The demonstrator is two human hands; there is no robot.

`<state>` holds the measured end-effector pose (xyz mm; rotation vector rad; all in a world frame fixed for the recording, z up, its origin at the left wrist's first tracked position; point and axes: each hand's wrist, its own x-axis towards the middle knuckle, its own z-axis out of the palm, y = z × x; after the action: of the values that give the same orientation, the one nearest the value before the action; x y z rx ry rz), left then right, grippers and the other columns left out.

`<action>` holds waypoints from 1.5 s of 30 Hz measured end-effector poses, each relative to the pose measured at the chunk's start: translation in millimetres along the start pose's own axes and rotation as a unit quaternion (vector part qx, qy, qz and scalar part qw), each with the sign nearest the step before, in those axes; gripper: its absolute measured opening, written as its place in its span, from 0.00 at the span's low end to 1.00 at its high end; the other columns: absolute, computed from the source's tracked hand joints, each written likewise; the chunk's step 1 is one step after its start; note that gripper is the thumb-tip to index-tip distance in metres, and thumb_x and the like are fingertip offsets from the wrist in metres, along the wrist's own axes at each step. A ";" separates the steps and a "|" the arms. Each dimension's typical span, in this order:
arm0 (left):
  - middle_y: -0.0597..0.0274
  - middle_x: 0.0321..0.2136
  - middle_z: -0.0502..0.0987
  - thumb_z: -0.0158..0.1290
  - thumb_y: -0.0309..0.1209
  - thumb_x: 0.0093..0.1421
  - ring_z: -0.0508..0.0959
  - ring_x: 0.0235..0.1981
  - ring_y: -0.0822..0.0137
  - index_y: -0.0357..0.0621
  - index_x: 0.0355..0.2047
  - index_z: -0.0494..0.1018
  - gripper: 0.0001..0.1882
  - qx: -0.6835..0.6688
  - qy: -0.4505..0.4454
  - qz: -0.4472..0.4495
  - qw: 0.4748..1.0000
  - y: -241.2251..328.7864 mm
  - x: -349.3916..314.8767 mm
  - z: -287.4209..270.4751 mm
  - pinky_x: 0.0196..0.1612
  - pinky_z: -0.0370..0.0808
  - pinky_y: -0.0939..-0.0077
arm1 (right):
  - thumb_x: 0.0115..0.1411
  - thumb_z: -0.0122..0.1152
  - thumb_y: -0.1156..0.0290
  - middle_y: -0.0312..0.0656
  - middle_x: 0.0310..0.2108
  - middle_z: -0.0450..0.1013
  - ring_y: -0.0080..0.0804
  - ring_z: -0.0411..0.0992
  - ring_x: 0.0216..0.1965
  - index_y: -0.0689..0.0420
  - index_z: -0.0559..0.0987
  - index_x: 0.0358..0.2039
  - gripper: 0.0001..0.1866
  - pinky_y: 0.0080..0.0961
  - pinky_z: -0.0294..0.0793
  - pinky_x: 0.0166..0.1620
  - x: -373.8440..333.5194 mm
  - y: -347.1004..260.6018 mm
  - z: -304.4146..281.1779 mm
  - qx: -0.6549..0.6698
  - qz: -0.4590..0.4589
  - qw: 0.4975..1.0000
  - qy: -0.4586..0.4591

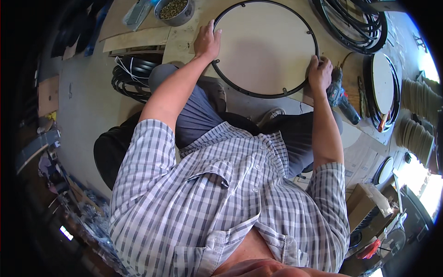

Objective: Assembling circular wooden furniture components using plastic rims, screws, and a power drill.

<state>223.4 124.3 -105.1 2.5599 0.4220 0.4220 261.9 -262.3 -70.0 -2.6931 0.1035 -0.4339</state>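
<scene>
A large round pale board [267,48] lies on the worktable, ringed by a black rim [237,88] with several small black tabs along its inner edge. At the board's left side my left hand [207,42] grips the rim, thumb toward the board. My right hand [320,74] holds the opposite side, its thumb on the rim and its fingers curled at the outer edge. Close to my right hand, a cordless drill [340,98] lies on its side with its bit pointing away from me.
A grey bowl of small brass-coloured screws [174,10] stands at the far left. Coiled black rims [369,34] lie at the far right, above a smaller round board [383,83]. Black coils [131,76] are stacked below the table's left side. Cardboard boxes [367,203] stand at right.
</scene>
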 end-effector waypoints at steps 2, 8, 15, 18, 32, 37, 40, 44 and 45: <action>0.51 0.50 0.72 0.49 0.45 0.67 0.74 0.51 0.49 0.49 0.62 0.65 0.27 0.003 0.013 0.008 1.000 4.0 -3.8 0.4 0.51 0.74 0.55 | 0.68 0.48 0.49 0.55 0.46 0.73 0.57 0.73 0.49 0.57 0.75 0.48 0.23 0.49 0.73 0.50 -2.3 -11.0 6.4 -0.042 0.048 0.998 -0.015; 0.51 0.49 0.72 0.49 0.43 0.66 0.74 0.51 0.49 0.47 0.60 0.67 0.25 -0.028 0.048 0.018 0.998 9.9 -3.7 5.6 0.51 0.73 0.55 | 0.70 0.43 0.49 0.54 0.46 0.75 0.59 0.74 0.46 0.55 0.75 0.47 0.23 0.50 0.73 0.49 10.2 0.7 10.8 -0.029 0.067 0.997 -0.038; 0.49 0.46 0.72 0.52 0.44 0.65 0.74 0.49 0.48 0.45 0.59 0.68 0.26 -0.008 0.032 0.009 0.999 9.5 -16.0 3.4 0.51 0.73 0.55 | 0.70 0.42 0.49 0.56 0.42 0.78 0.60 0.75 0.45 0.56 0.76 0.45 0.23 0.52 0.73 0.47 12.5 1.5 4.3 -0.024 0.091 0.994 -0.061; 0.48 0.46 0.72 0.53 0.45 0.64 0.74 0.49 0.47 0.41 0.58 0.68 0.28 -0.008 0.043 0.002 0.999 13.6 -22.7 2.6 0.50 0.73 0.55 | 0.70 0.41 0.48 0.57 0.40 0.78 0.63 0.75 0.43 0.55 0.76 0.45 0.24 0.54 0.73 0.46 12.2 -0.8 2.8 -0.026 0.087 0.994 -0.056; 0.46 0.40 0.72 0.57 0.41 0.62 0.74 0.42 0.46 0.37 0.55 0.67 0.28 -0.031 0.115 0.031 0.992 23.9 -28.9 3.7 0.43 0.73 0.53 | 0.71 0.39 0.48 0.59 0.35 0.77 0.67 0.74 0.39 0.54 0.74 0.40 0.23 0.59 0.70 0.41 6.7 -0.5 -5.4 -0.042 0.086 0.995 -0.036; 0.45 0.41 0.73 0.55 0.42 0.64 0.74 0.42 0.45 0.36 0.57 0.66 0.28 -0.048 0.092 0.018 0.994 27.8 -34.2 0.7 0.45 0.72 0.55 | 0.72 0.39 0.49 0.59 0.36 0.77 0.67 0.74 0.38 0.55 0.74 0.39 0.22 0.60 0.69 0.40 5.1 3.8 -7.7 -0.061 0.079 0.994 -0.038; 0.46 0.41 0.73 0.56 0.42 0.63 0.74 0.41 0.45 0.37 0.57 0.65 0.28 -0.041 0.087 0.020 0.995 33.7 -32.3 -1.1 0.43 0.72 0.54 | 0.72 0.39 0.50 0.58 0.36 0.77 0.67 0.74 0.37 0.55 0.74 0.39 0.22 0.61 0.69 0.39 6.1 5.9 -12.3 -0.063 0.083 0.994 -0.038; 0.44 0.46 0.74 0.55 0.46 0.63 0.75 0.44 0.43 0.38 0.58 0.66 0.31 -0.015 0.100 0.041 0.994 35.8 -29.9 6.9 0.46 0.72 0.50 | 0.71 0.37 0.46 0.59 0.39 0.78 0.68 0.75 0.42 0.51 0.74 0.46 0.24 0.60 0.73 0.45 9.8 17.5 -11.7 -0.086 0.088 0.992 -0.037; 0.40 0.50 0.74 0.55 0.48 0.63 0.74 0.48 0.41 0.39 0.59 0.66 0.32 -0.021 0.082 0.026 0.996 34.6 -29.8 10.2 0.50 0.72 0.49 | 0.72 0.37 0.54 0.54 0.44 0.77 0.66 0.75 0.42 0.53 0.74 0.45 0.20 0.59 0.73 0.44 12.3 24.3 -7.4 -0.125 0.071 0.988 -0.063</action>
<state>207.7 80.4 -101.7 2.5091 0.3996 0.6559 271.1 -289.0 -69.9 -2.9244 0.3317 -0.2172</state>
